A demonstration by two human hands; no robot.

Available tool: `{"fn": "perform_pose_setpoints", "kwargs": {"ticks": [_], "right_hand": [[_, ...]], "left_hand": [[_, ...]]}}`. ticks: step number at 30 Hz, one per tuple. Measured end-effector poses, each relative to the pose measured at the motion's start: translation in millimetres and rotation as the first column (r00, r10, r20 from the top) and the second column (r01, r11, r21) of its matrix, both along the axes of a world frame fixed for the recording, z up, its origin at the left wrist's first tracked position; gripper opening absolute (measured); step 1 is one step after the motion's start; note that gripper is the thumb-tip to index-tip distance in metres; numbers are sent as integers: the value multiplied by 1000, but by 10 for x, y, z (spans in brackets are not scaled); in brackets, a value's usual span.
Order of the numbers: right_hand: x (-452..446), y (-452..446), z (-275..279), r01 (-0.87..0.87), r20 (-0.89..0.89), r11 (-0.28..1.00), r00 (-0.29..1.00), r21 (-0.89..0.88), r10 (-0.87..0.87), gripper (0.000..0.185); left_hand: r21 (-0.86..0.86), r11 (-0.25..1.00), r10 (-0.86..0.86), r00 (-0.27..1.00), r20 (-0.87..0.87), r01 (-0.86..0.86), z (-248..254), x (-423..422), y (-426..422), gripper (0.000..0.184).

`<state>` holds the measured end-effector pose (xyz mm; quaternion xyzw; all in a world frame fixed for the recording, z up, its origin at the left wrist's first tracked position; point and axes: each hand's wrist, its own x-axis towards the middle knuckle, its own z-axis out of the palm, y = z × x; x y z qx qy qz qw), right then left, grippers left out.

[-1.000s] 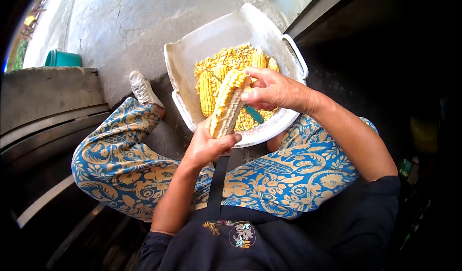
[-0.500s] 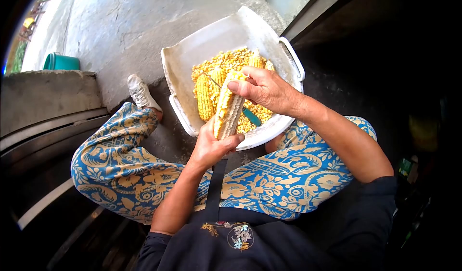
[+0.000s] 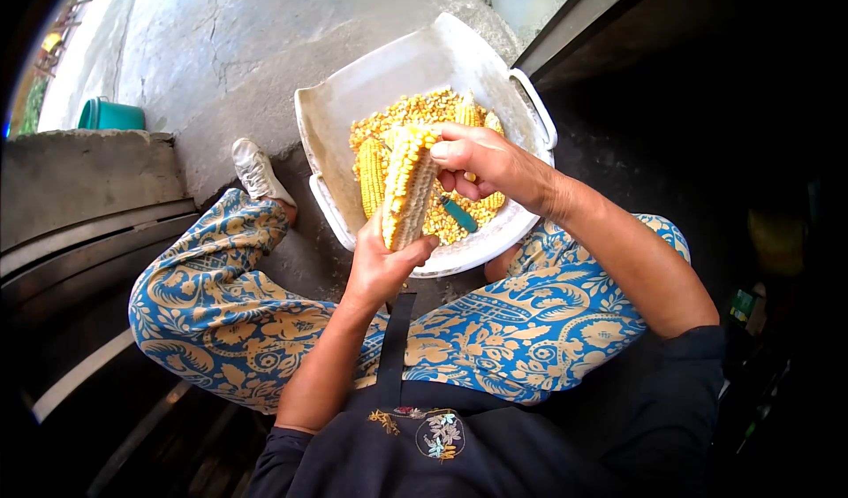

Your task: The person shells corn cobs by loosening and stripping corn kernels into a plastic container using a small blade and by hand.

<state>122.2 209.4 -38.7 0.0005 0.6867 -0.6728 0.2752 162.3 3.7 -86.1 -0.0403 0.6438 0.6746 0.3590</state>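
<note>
My left hand (image 3: 382, 264) is closed around the lower end of a corn cob (image 3: 410, 189), tilted above the tub. Yellow kernels cover its left side, while the side facing right is stripped and pale. At the cob's upper end, my right hand (image 3: 481, 164) presses its thumb against the kernels, fingers curled. Beneath lies a white plastic tub (image 3: 353, 83) holding loose kernels (image 3: 415, 109) and several other cobs, among them a full yellow cob (image 3: 372, 175) at the left. A tool with a teal handle (image 3: 459, 214) rests on the kernels, its other end hidden behind the cob.
The tub stands between my legs on a concrete floor (image 3: 247, 65). Far left, a green bucket (image 3: 112, 114) stands beyond a low concrete ledge (image 3: 88, 175). A metal frame edge (image 3: 583, 21) runs along the upper right, with dark space beyond it.
The cob has turned slightly in my left hand, showing more of its kernels. My right thumb has shifted to the cob's upper right edge, and the right fingers have come into sight below.
</note>
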Motion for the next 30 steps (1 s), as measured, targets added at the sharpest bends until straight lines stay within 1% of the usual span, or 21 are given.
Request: {"fn": "perform_pose_setpoints", "kwargs": {"ticks": [1,2,3,4,6,7,8,10,11,13,15,17,19,20,22,23,25,26,27,28,30], "right_hand": [[-15,-9,42,22,26,999,999,-23,-21,50],[-23,-14,65,46,53,998,998,-45,-43,54],[-31,-17,62,71,95,997,993,24,-73,64],[-20,-37,26,73,97,997,992,24,-75,64],[11,-106,-108,179,-108,964,981,198,-160,67],[35,-152,-162,271,-255,931,944,244,-208,65],[36,-169,-211,272,-254,931,944,244,-209,65],[23,-202,-231,375,-342,890,898,260,-278,61],[28,-172,-224,334,-344,877,915,345,-212,59],[32,-181,-196,343,-355,888,907,307,-227,58],[43,-179,-207,349,-365,897,900,271,-240,57],[45,-179,-251,394,-426,889,863,234,-271,55],[52,-173,-264,374,-419,887,875,270,-241,55],[66,-169,-275,359,-409,882,886,306,-218,54],[78,-179,-297,364,-411,881,884,302,-224,54],[79,-190,-306,370,-416,881,880,295,-231,54],[88,-199,-319,371,-382,878,891,303,-245,55],[91,-198,-325,375,-350,874,900,311,-261,57],[79,-193,-330,369,-303,873,912,318,-276,58],[71,-202,-337,366,-302,874,914,320,-272,58],[50,-216,-348,387,-232,880,915,274,-331,59]], "left_hand": [[-144,989,-9,978,-210,-22,-58,15,15,34],[-276,958,-50,913,-406,-71,-91,35,41,37],[-402,913,-125,889,-441,-71,36,37,85,41],[-402,913,-128,889,-439,-67,28,59,106,41],[-412,904,-131,845,-519,-112,-9,93,137,43],[-410,904,-131,832,-539,-124,-30,106,150,44],[-411,904,-133,832,-538,-122,-28,117,173,44],[-359,922,-74,840,-537,-148,-21,147,211,44],[-363,920,-78,841,-535,-146,-8,163,217,44],[-338,933,-58,877,-477,-121,31,190,239,43],[-356,930,-80,895,-439,-91,81,180,234,43],[-376,924,-95,911,-402,-70,76,184,213,43],[-239,971,-37,966,-257,-27,49,205,205,41],[-239,971,-36,967,-253,-27,67,210,210,41],[-45,998,45,998,-53,-47,147,201,223,30],[-46,998,49,998,-50,-51,177,195,219,30],[15,998,51,991,127,-53,214,183,213,27],[16,998,53,990,128,-56,210,177,203,27],[57,998,25,981,191,-37,205,171,182,27],[100,995,-6,968,250,-20,201,167,172,28],[99,994,17,973,229,-41,217,144,189,29]]}}
